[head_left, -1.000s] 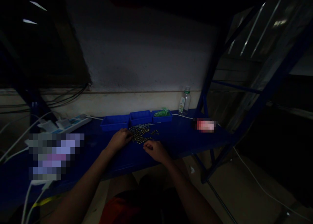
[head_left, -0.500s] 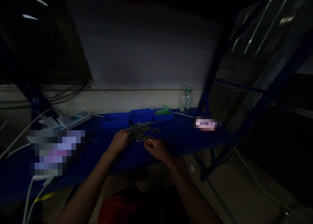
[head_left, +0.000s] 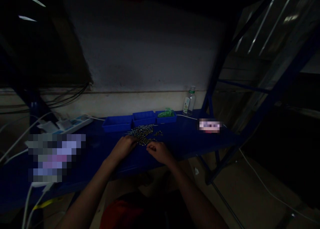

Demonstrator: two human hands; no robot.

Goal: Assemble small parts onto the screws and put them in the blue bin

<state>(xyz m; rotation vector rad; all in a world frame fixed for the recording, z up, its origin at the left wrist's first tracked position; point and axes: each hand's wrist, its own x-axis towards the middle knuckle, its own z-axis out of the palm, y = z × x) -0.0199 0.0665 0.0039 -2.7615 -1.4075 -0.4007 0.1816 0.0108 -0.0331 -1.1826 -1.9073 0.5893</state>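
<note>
A loose pile of small metal pieces that look like screws [head_left: 142, 133], some silvery and some brassy, lies on the blue table. At its left edge rests my left hand [head_left: 127, 144], fingers bent together and tips partly hidden against the pieces. My right hand [head_left: 158, 150] is at the near right edge of the pile, its fingers curled in a pinch. What either hand grips is too small and dark to make out. A few pieces [head_left: 158, 133] lie apart, to the right of the main pile.
Behind the pile stand a long blue tray [head_left: 117, 123], a second blue tray [head_left: 144, 118] and a blue tray [head_left: 172, 118] holding green plastic [head_left: 165, 113]. A clear bottle [head_left: 189, 102] is at back right. Left are a power strip [head_left: 77, 121] and white cables.
My left hand has moved slightly right and down, its fingers nearer the pile's lower edge. The right hand stays almost where it was. The view has shifted a little.
</note>
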